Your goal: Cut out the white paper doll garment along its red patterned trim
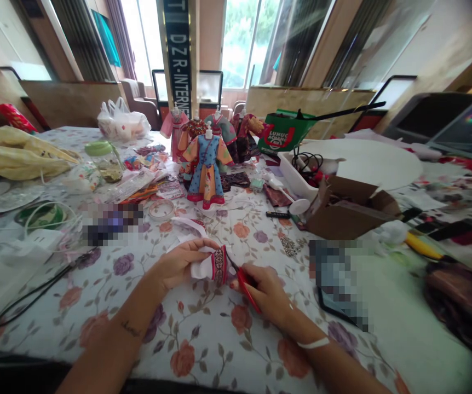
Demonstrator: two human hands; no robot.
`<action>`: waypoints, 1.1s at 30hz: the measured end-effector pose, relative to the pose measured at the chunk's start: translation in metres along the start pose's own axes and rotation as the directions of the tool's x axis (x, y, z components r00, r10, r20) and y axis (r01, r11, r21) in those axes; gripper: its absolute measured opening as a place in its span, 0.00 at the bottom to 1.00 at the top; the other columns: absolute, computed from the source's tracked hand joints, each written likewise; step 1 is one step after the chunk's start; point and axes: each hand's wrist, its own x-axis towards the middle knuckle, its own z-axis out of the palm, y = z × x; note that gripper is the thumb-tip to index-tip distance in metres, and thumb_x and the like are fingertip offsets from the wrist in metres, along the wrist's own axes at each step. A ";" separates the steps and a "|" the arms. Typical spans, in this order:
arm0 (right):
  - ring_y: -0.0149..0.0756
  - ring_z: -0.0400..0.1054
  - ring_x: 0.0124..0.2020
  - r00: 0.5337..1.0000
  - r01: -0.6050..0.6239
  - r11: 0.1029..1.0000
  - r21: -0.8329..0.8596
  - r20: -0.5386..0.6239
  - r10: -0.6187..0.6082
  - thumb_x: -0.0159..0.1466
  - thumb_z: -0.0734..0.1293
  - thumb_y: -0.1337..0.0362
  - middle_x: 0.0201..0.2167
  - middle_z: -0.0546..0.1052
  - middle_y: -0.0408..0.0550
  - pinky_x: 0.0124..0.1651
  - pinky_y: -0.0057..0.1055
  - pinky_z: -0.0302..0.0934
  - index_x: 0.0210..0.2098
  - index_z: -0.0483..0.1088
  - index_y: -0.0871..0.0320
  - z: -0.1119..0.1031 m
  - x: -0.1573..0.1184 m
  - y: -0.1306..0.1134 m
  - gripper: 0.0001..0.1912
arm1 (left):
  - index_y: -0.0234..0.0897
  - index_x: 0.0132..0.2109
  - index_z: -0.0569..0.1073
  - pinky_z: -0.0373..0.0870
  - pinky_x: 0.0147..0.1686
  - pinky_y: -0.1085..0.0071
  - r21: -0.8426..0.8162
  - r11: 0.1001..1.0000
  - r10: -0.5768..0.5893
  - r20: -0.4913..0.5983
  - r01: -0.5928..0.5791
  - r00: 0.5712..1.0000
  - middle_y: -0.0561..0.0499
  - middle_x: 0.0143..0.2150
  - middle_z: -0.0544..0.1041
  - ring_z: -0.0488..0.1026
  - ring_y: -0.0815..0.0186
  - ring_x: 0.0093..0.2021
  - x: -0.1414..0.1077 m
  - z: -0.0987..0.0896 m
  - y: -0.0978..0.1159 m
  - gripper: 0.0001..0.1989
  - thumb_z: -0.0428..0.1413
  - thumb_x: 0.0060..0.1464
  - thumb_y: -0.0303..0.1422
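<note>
My left hand (184, 261) grips a small piece of white fabric (201, 268) with a red and dark patterned trim (219, 265) along its right edge. Red-handled scissors (247, 290) are in my right hand (266, 293), with their blades pointing up and left beside the trim's right edge. The fingers of both hands are close together above the flowered tablecloth (203, 339). Just behind my left hand lies a white strip with a pink edge (189, 225). Farther back stands a small blue and orange dress (208, 169) on a stand.
An open cardboard box (337, 216) and a white tray (297, 178) sit at the right, with a tablet-like device (343, 306) nearer. Behind are more small dresses (174, 134) and a green bag (287, 131). A roll of tape (161, 209), a jar (104, 162) and cables (39, 282) are left.
</note>
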 end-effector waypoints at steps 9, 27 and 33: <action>0.27 0.50 0.21 0.999 0.037 0.999 -0.020 0.029 -0.036 0.60 0.64 0.53 0.16 0.58 0.37 0.25 0.26 0.43 0.18 0.53 0.57 0.003 -0.001 0.000 0.23 | 0.33 0.40 0.79 0.70 0.31 0.76 -0.027 0.977 0.201 -0.178 -0.209 0.963 0.48 0.34 0.80 0.75 0.70 0.29 0.005 0.005 0.001 0.12 0.61 0.45 0.24; 0.28 0.51 0.20 0.999 0.017 0.996 -0.090 0.040 -0.014 0.61 0.64 0.52 0.16 0.60 0.37 0.25 0.27 0.42 0.19 0.57 0.57 0.008 -0.001 0.001 0.21 | 0.38 0.44 0.80 0.68 0.42 0.73 0.446 0.809 0.479 -0.121 -0.384 0.869 0.47 0.43 0.79 0.73 0.65 0.40 0.001 0.009 -0.006 0.12 0.61 0.51 0.33; 0.29 0.51 0.22 0.995 -0.052 0.993 0.104 0.086 0.043 0.61 0.62 0.48 0.17 0.58 0.37 0.25 0.27 0.45 0.20 0.57 0.57 0.008 0.000 0.002 0.22 | 0.39 0.48 0.76 0.68 0.41 0.72 0.694 0.620 0.566 -0.073 -0.366 0.821 0.48 0.45 0.77 0.73 0.63 0.41 -0.010 0.019 0.001 0.19 0.63 0.47 0.33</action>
